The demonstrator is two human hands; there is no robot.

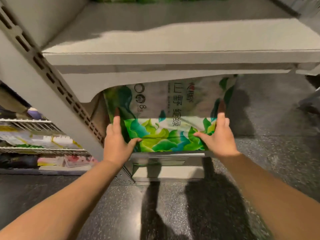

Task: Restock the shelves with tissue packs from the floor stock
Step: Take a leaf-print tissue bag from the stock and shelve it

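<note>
Shelving unit (173,59), grey, its upper board bare at the front; the lowest bay beneath it receives the stock. Tissue pack (166,118), green leaf print, lies partly under that board, its near end overhanging the base ledge (166,155). I judge I am sliding it inward. Left hand (116,144) and right hand (220,137) clamp its sides, fingers straight along the flanks, thumbs pressed on the near face to steer it squarely.

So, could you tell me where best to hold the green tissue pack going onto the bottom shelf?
By its two short ends, from the front: the tissue pack is wide and soft, and the hands, left and right, flank it so.
</note>
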